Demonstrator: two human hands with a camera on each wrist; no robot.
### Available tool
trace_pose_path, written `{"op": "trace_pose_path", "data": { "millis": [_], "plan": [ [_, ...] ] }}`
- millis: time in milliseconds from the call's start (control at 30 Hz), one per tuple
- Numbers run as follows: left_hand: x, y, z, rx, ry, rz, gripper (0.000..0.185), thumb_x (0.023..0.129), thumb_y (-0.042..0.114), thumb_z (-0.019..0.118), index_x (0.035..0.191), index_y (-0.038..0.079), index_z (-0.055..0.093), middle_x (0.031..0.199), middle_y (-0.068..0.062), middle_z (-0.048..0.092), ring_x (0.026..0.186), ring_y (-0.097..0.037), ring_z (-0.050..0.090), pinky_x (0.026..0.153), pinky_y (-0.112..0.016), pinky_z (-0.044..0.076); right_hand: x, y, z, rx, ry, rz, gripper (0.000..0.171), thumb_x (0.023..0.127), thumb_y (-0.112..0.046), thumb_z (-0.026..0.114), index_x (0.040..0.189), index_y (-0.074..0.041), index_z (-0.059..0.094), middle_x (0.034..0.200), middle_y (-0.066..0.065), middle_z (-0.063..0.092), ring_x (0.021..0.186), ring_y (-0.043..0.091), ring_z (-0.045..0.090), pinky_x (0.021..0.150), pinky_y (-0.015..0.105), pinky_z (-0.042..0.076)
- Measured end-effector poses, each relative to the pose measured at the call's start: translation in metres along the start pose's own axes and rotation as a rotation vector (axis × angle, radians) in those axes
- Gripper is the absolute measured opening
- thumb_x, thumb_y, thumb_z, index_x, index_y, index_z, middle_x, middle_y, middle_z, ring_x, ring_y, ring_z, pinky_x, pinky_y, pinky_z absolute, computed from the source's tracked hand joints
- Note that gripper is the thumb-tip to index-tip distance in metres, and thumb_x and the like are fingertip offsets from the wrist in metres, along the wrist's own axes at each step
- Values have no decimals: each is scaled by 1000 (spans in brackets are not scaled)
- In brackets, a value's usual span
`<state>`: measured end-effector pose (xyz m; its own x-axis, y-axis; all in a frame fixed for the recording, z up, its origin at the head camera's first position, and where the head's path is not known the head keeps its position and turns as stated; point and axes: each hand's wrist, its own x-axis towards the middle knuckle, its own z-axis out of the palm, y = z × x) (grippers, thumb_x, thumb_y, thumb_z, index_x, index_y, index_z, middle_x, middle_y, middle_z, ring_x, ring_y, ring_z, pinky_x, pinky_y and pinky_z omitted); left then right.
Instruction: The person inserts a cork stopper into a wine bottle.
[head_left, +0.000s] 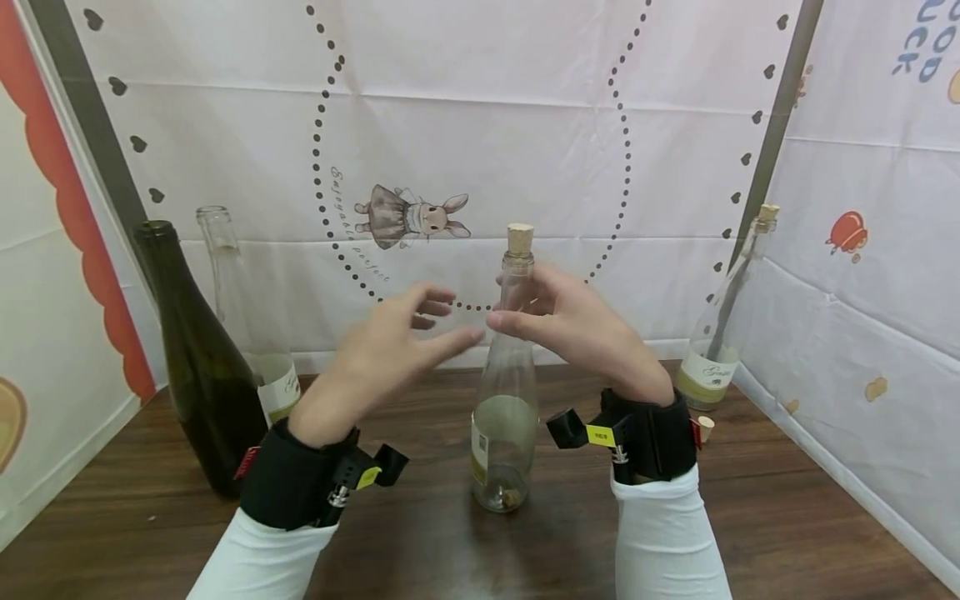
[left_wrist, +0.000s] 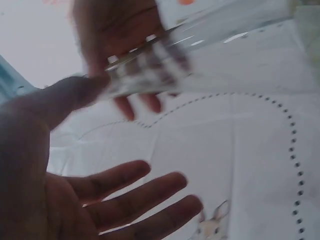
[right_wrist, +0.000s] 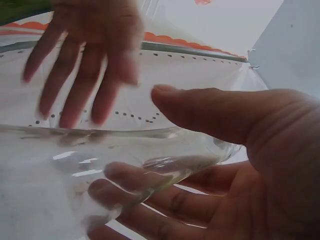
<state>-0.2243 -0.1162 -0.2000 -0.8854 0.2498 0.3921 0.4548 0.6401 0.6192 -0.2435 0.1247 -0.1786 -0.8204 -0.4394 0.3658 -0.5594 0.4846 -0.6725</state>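
A clear glass bottle (head_left: 504, 425) stands upright on the table, with a pale label around its lower body. A cork (head_left: 520, 239) sits in its mouth and sticks up above the rim. Inside, at the bottom, lies a small brown piece that looks like cork. My right hand (head_left: 581, 321) is around the neck, thumb in front and fingers behind; in the right wrist view its thumb (right_wrist: 200, 107) stands apart from the glass, and whether the fingers touch it I cannot tell. To the left of the neck, my left hand (head_left: 390, 346) hangs in the air holding nothing, blurred, fingers spread.
On the left stand a dark green bottle (head_left: 202, 375) and an uncorked clear bottle (head_left: 247, 317), partly behind it. At the back right is a corked clear bottle (head_left: 720, 333) with a dark strip visible in it. A loose cork (head_left: 705, 429) lies nearby. Printed cloth walls surround the wooden table (head_left: 420, 542).
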Motion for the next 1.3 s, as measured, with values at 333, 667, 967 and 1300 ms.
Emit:
{"op": "trace_pose_path", "data": {
  "millis": [333, 667, 967, 1300],
  "plan": [
    [-15, 5, -32, 110, 827, 228, 26, 95, 13, 77, 118, 1, 74, 132, -12, 71, 124, -31, 60, 101, -46, 45, 3, 5, 0, -99, -121, -8, 34, 97, -25, 81, 121, -9, 63, 116, 5, 70, 111, 24, 67, 89, 43, 57],
    [-16, -16, -55, 160, 1158, 156, 48, 93, 15, 76, 135, 2, 59, 164, -15, 36, 158, -28, 17, 124, -35, 11, 2, 8, 1, -139, -107, 18, 26, 100, -31, 77, 113, -11, 67, 115, 5, 71, 110, 25, 67, 89, 45, 56],
    [-27, -37, -83, 87, 1158, -86, 67, 97, 26, 65, 155, 7, 37, 168, -12, 24, 156, -16, 17, 124, -34, 19, 3, 7, 1, -169, -27, 64, 26, 101, -31, 76, 114, -9, 68, 113, 7, 71, 108, 28, 66, 94, 47, 53],
    [-31, -34, -91, 25, 939, -317, 83, 98, 32, 63, 166, 11, 20, 166, -12, 29, 150, -22, 30, 121, -44, 25, 3, 11, 0, -170, 53, 100, 30, 103, -34, 73, 116, -7, 69, 112, 8, 72, 110, 29, 65, 94, 48, 53]
  ]
}}
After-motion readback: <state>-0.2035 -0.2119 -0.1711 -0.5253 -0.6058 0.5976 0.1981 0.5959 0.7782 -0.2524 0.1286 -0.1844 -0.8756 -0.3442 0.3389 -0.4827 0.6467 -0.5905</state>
